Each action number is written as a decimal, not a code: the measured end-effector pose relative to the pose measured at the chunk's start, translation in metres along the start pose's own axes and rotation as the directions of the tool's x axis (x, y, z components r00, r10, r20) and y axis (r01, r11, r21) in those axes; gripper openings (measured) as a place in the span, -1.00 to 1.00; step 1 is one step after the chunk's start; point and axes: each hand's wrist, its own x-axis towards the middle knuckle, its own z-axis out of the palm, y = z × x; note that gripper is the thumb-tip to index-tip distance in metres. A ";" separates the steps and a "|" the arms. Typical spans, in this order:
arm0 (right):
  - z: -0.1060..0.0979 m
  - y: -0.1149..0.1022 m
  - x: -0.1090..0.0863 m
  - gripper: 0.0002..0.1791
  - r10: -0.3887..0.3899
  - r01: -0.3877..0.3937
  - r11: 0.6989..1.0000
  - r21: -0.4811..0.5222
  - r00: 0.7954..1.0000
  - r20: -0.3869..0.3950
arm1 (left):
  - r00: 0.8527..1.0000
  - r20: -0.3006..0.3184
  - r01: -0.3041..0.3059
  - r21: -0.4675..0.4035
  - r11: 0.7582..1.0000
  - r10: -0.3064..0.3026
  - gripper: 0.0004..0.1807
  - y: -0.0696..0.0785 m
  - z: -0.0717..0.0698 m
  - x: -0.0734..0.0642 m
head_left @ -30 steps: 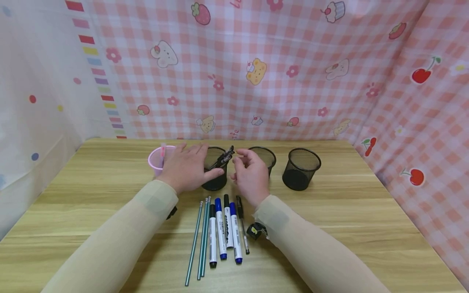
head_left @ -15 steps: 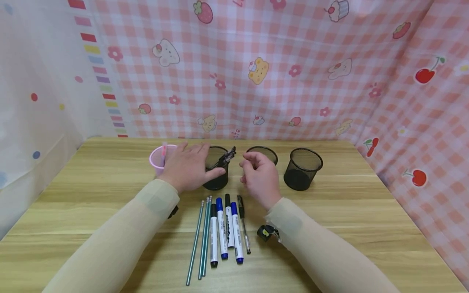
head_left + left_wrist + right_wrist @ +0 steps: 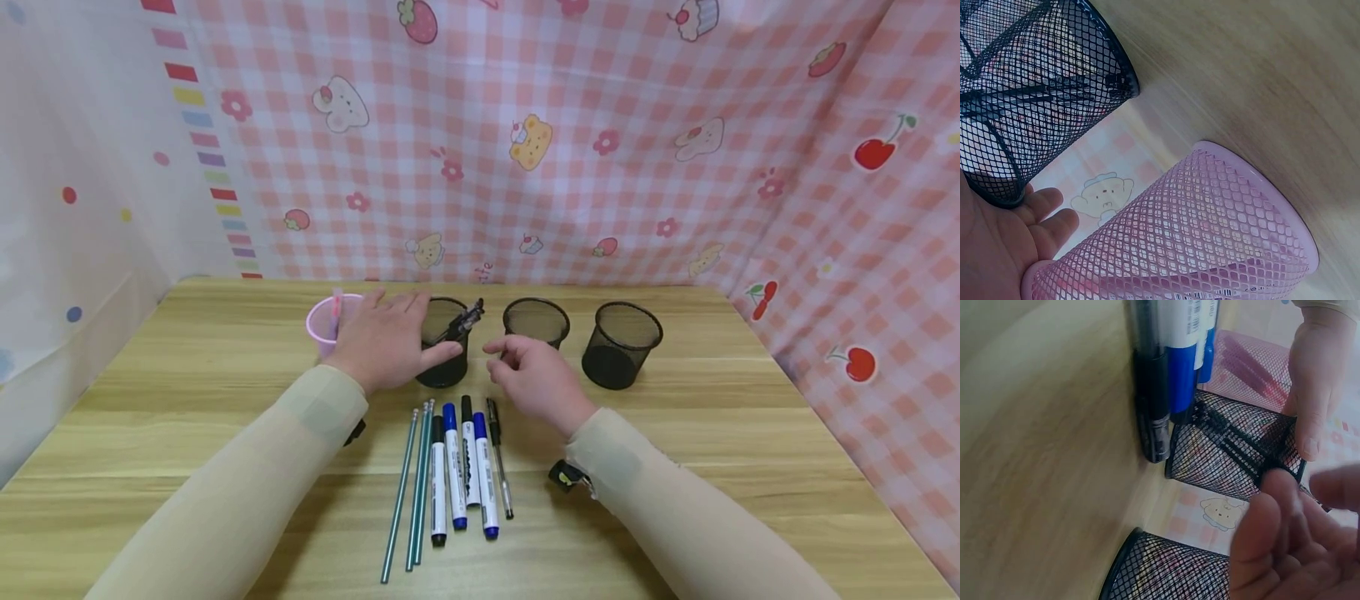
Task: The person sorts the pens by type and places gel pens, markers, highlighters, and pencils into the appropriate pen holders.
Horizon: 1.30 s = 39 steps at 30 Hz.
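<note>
My left hand (image 3: 382,346) lies over the rims of the pink mesh pen cup (image 3: 311,327) and the black mesh pen cup (image 3: 444,372) beside it, fingers straight and thumb pointing right. Black pens (image 3: 467,321) lean out of that black cup toward the right. In the left wrist view, fingers (image 3: 1054,228) show between the two cups. My right hand (image 3: 536,375) hovers in front of the middle black cup (image 3: 537,310), its fingers loosely bent with nothing between them. Below it a capped black gel pen (image 3: 498,457) lies on the table.
Left of the gel pen lie several whiteboard markers (image 3: 452,467) with blue or black caps, then three green pencils (image 3: 400,496). Another black mesh cup (image 3: 621,354) stands at the right. A pink checked curtain (image 3: 480,167) hangs behind the table (image 3: 750,433).
My right hand has moved away from the leaning pens, to the right and down toward the gel pen. The left hand stays on the cups.
</note>
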 end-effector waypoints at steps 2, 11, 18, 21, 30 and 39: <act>0.000 0.001 0.000 -0.65 0.025 -0.021 0.998 -0.057 0.997 0.073 | 1.000 -0.001 -0.002 0.002 1.000 0.002 0.18 0.000 0.000 0.000; 0.002 0.003 0.001 -0.61 0.060 -0.010 0.973 -0.231 0.976 0.210 | 1.000 -0.004 0.001 -0.019 1.000 -0.001 0.15 0.001 -0.002 -0.001; 0.002 0.007 0.002 -0.54 0.100 -0.009 0.953 -0.304 0.953 0.286 | 1.000 0.002 0.006 -0.017 1.000 -0.006 0.16 0.001 -0.002 0.000; 0.003 0.008 0.002 -0.50 0.121 -0.013 0.944 -0.330 0.944 0.307 | 1.000 0.004 0.006 -0.016 1.000 -0.005 0.16 0.002 -0.002 0.000; 0.008 0.009 0.000 -0.41 0.138 -0.008 0.928 -0.372 0.936 0.323 | 1.000 -0.011 0.002 -0.015 1.000 -0.002 0.15 0.001 -0.001 0.000; 0.010 0.008 -0.003 -0.38 0.152 -0.011 0.915 -0.403 0.936 0.318 | 1.000 -0.015 0.002 -0.015 1.000 -0.002 0.15 0.000 -0.001 0.000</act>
